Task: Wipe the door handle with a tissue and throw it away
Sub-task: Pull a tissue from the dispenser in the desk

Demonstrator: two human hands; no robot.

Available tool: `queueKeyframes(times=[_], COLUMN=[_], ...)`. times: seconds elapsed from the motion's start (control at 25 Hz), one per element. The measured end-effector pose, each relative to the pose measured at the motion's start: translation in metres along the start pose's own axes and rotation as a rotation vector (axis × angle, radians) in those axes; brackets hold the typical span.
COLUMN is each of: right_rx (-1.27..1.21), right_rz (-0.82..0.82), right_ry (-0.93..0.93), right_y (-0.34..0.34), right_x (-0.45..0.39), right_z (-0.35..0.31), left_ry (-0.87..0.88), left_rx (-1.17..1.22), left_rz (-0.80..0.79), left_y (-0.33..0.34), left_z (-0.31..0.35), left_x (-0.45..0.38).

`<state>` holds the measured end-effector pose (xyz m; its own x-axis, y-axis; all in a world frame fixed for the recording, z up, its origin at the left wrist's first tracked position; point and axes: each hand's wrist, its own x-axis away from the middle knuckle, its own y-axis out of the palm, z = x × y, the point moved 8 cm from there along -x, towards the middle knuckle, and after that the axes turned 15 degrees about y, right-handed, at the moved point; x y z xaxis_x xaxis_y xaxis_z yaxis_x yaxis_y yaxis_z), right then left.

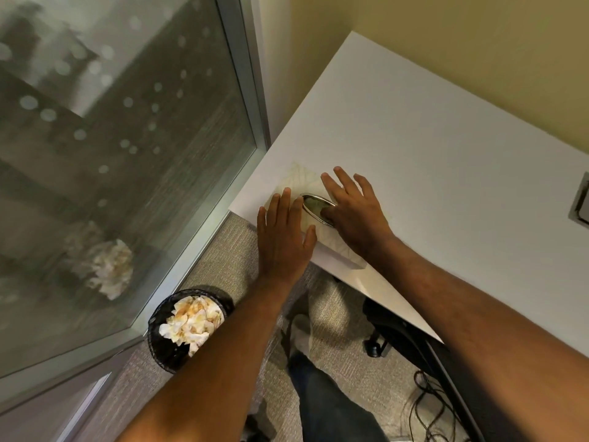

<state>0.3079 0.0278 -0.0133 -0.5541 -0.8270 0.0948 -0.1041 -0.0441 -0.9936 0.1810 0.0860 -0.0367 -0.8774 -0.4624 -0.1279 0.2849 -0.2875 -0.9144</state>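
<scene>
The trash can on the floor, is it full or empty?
Nearly full. The black trash can holds crumpled tissues heaped close to its rim; how deep the heap goes is hidden.

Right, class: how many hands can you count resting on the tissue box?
2. The left hand lies flat on the near-left part of the tissue box, at the desk corner; the right hand lies on its right side, thumb at the oval opening.

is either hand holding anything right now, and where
Nothing is gripped. The left hand and right hand lie flat, fingers spread, on the tissue box beside its opening.
</scene>
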Motion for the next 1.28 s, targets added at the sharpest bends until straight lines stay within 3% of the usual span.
queueKeyframes(times=[0.24, 0.48, 0.64, 0.76, 0.84, 0.96, 1.28], right_rx=[0.105, 0.032, -0.267, -0.392, -0.581, -1.023, -1.722], right_rz=[0.127, -0.009, -0.091, 0.002, -0.065, -0.179, -0.100], right_ry=[-0.028, -0.070, 0.102, 0.006, 0.130, 0.462, 0.964], right_y=[-0.009, 0.014, 0.009, -0.020, -0.021, -0.009, -0.006], right_x=[-0.014, -0.019, -0.008, 0.011, 0.021, 0.038, 0.077], right_z=[-0.005, -0.001, 0.021, 0.024, 0.034, 0.048, 0.049], left_ry=[0.018, 0.013, 0.011, 0.009, 0.008, -0.001, -0.030], left_rx=[-0.005, -0.014, -0.009, -0.007, -0.008, 0.002, 0.104], left_rz=[0.026, 0.034, 0.018, 0.007, -0.005, -0.029, -0.098], left_y=[0.000, -0.001, -0.002, -0.002, -0.002, -0.002, -0.007], left_z=[-0.001, -0.001, -0.001, 0.000, -0.001, 0.000, 0.004], left_x=[0.001, 0.002, 0.002, 0.002, 0.002, 0.002, 0.000])
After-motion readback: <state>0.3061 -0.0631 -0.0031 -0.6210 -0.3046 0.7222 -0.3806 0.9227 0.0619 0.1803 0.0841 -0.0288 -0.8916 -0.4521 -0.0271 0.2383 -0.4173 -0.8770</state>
